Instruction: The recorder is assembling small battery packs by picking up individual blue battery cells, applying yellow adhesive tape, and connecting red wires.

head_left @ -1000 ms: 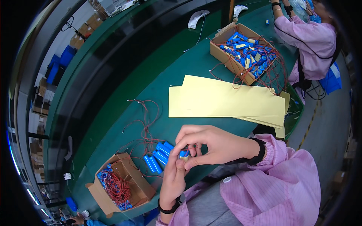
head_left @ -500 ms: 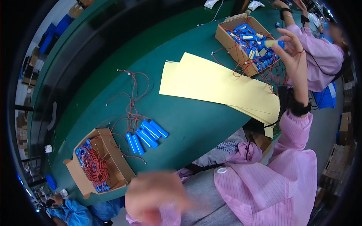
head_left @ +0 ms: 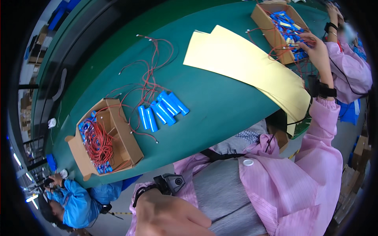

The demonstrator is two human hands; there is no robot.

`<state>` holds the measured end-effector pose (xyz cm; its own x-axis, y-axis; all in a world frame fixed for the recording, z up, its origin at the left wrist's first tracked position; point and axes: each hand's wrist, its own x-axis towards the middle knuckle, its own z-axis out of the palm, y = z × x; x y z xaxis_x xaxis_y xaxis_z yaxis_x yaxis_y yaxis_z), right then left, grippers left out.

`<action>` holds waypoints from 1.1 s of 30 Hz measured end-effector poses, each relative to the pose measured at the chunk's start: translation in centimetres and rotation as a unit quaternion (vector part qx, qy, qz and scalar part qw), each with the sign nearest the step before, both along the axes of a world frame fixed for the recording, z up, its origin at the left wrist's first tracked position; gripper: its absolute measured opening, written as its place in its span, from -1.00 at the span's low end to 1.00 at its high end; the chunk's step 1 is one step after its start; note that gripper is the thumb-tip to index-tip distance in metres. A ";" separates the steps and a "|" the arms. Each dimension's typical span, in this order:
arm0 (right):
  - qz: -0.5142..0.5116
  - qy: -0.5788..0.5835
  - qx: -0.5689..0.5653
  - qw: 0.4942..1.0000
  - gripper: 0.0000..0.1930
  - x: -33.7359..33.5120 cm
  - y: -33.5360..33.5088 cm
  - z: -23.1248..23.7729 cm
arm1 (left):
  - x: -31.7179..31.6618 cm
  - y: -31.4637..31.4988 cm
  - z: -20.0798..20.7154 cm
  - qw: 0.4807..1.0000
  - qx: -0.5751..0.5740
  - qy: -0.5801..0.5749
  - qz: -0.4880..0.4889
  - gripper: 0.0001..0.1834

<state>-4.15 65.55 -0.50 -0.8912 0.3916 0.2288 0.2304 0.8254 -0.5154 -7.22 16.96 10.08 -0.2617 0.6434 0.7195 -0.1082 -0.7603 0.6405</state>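
My right hand point(head_left: 315, 46) is at the near edge of an open cardboard box point(head_left: 269, 29) at the upper right. Its fingers are curled, with thin red wires point(head_left: 282, 48) running around and through them. Blue cylindrical batteries point(head_left: 280, 16), several with yellow labels, fill this box. Low in the middle, close to my body, is my left hand point(head_left: 169, 214); its back shows, while its fingers are hidden or out of the picture. Between the boxes, several blue batteries point(head_left: 165, 108) lie side by side on the green table, trailing red leads point(head_left: 149, 70) with small white connectors.
Overlapping pale yellow sheets point(head_left: 248, 65) lie across the table point(head_left: 212, 118). A second cardboard box point(head_left: 128, 137) at the left holds coiled red wires point(head_left: 98, 143) and blue batteries. A person in blue point(head_left: 80, 202) sits at lower left, another in pink point(head_left: 348, 67) at upper right.
My right hand has gone from holding up a blue, yellow-labelled battery to the box's edge among red wires; that battery no longer shows in it. The view has shifted, moving the table's things upward.
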 end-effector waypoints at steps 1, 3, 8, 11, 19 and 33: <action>-0.026 -0.010 0.041 0.999 -0.72 -0.2 -0.6 0.3 | 0.1 -0.1 0.0 1.000 0.005 -0.006 0.011 -0.61; -0.032 -0.036 0.079 0.996 -0.72 -0.4 -1.4 0.7 | 1.1 -0.4 0.0 0.997 0.012 -0.035 0.069 -0.63; -0.046 -0.101 0.020 0.994 -0.80 0.5 2.2 -0.7 | 4.7 -2.1 -0.8 0.984 0.043 -0.069 0.161 -0.69; -0.015 -0.093 0.015 0.995 -0.78 -0.2 2.5 -1.3 | 2.9 -4.6 -3.4 0.997 0.052 0.044 -0.034 -0.72; -0.069 0.053 0.331 0.940 -0.46 2.4 -1.9 4.1 | 0.8 -7.9 -4.1 0.994 0.068 0.080 -0.038 -0.74; 0.347 -0.116 0.102 0.925 -0.58 -8.9 -23.3 0.2 | 3.4 -5.5 0.5 0.977 -0.007 -0.053 0.207 -0.87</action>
